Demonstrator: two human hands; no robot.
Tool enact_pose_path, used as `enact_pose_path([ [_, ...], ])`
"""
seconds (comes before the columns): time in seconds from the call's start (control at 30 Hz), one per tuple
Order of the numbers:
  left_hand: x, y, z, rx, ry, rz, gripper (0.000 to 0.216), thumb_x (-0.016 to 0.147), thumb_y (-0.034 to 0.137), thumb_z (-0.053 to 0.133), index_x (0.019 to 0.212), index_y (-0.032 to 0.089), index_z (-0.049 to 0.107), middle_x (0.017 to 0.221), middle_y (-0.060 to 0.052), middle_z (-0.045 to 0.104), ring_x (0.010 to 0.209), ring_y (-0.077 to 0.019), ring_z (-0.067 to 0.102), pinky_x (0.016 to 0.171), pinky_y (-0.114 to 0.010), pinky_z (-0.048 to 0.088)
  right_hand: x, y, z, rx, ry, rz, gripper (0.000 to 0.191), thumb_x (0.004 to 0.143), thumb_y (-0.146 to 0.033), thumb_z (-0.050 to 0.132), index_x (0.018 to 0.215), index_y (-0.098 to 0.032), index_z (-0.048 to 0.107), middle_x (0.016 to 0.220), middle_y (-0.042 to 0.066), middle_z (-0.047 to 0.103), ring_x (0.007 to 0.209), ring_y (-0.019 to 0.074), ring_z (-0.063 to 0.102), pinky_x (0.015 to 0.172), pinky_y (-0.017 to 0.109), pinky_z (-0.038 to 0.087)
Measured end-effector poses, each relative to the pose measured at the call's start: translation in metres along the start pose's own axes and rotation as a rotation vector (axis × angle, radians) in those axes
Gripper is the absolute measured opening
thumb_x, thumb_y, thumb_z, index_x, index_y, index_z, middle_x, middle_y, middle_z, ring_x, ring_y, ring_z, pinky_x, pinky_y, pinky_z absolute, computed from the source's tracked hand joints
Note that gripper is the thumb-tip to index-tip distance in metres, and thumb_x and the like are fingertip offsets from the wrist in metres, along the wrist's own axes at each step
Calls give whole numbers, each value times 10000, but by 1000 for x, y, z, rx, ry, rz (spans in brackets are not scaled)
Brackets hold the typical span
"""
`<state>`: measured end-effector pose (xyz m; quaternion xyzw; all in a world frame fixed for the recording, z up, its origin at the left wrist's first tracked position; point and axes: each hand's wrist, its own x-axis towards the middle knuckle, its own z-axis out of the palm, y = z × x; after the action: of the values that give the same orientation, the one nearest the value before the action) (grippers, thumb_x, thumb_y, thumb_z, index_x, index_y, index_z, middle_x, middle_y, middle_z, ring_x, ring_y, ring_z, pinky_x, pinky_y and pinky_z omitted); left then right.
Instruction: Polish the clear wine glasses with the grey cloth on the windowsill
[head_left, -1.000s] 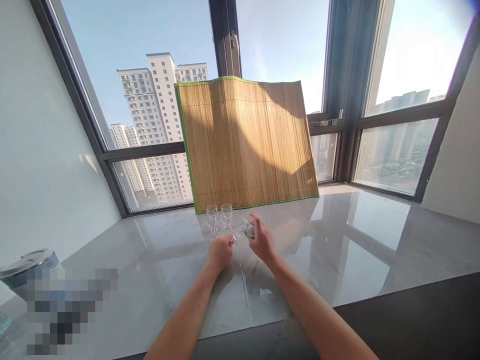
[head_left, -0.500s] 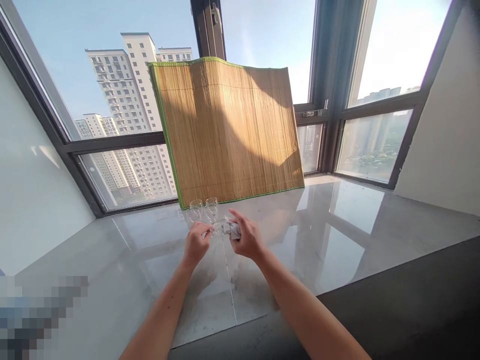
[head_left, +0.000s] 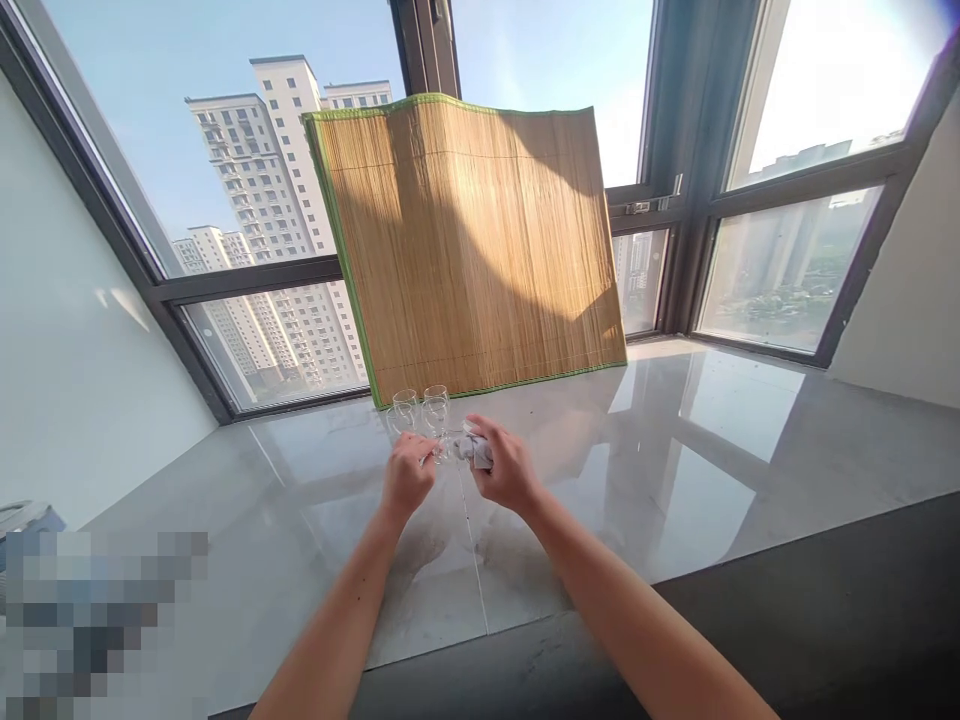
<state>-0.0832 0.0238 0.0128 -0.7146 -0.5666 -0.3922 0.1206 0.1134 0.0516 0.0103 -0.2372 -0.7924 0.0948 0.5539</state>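
Between my hands, above the sill, is a small clear glass [head_left: 445,450], its outline faint against the grey tiles. My left hand [head_left: 409,472] pinches it at its left end. In my right hand [head_left: 510,466] a crumpled white cloth or tissue [head_left: 481,454] is gripped, pressed up to the glass's right end; the fingers hide part of both. Just beyond my left hand two clear glasses, a left one [head_left: 404,406] and a right one [head_left: 436,402], stand side by side near the foot of the mat.
A bamboo mat [head_left: 480,250] with green edging leans upright against the dark window frame [head_left: 262,278]. Glossy grey tiles cover the sill [head_left: 585,540], whose front edge drops off nearest me. White walls close both sides. A blurred patch covers the lower left corner.
The view has shifted slightly, so the scene sits a little further right and the mat higher. Both hands keep their grip on the glass and the white cloth, with only small finger movement.
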Motion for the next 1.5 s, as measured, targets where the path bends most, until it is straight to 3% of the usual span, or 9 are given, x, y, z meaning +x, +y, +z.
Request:
enact_pose_path([
  [0.23,-2,0,10,-166,-49,-135,215,839,213,516,818,221,731,768,-26,658,822,-176,527,797,-288,421,6,13,7,83,276,335,482,749,-168,515,1220,-235,434,891,15,619,675,151,554,668,271,437],
  [0.37,-3,8,22,-446,-105,-257,205,843,307,549,901,178,697,787,-19,644,757,-148,539,729,-262,432,8,28,14,192,409,571,482,735,-256,556,1198,-211,428,845,6,581,642,145,535,611,268,436],
  [0.47,-3,15,27,-604,-88,-274,270,869,392,525,908,162,659,842,-37,637,779,-148,556,728,-261,449,6,36,25,406,252,666,526,691,-275,597,1181,-202,420,776,-24,555,611,134,520,570,255,428],
  [0.63,-3,19,24,-446,44,-328,308,887,421,492,821,182,675,897,-74,618,914,-199,555,851,-335,445,0,33,48,666,-68,647,658,622,-248,659,1215,-212,378,677,-81,508,544,105,469,493,212,376],
  [0.77,-3,18,21,-673,-27,-371,322,907,406,445,936,161,652,869,-70,639,801,-171,582,741,-301,472,0,24,46,738,-194,692,663,621,-234,659,1227,-229,389,697,-72,531,514,95,463,450,197,346],
  [0.9,-3,15,22,-698,2,-427,310,911,400,432,999,154,599,912,-68,650,792,-152,591,710,-268,464,3,18,34,796,-213,748,632,643,-251,659,1231,-253,430,745,-46,557,527,104,490,426,194,333],
  [1.03,-5,9,27,-421,15,-456,298,924,401,413,857,163,578,836,-59,647,769,-161,586,683,-267,425,6,17,28,881,-101,790,623,652,-273,661,1228,-240,427,764,-37,563,534,107,502,435,207,351],
  [1.13,-7,5,33,-196,-91,-412,302,921,372,433,745,171,573,715,-39,618,703,-160,566,641,-263,379,6,19,27,900,-65,823,677,634,-269,671,1252,-246,394,777,-37,565,539,110,511,434,207,357],
  [1.5,-10,3,35,-228,-343,-247,270,860,180,444,743,177,688,729,-25,675,665,-137,549,629,-244,360,-1,21,31,871,-279,847,704,626,-242,657,1283,-288,409,875,-18,602,575,124,548,421,195,367],
])
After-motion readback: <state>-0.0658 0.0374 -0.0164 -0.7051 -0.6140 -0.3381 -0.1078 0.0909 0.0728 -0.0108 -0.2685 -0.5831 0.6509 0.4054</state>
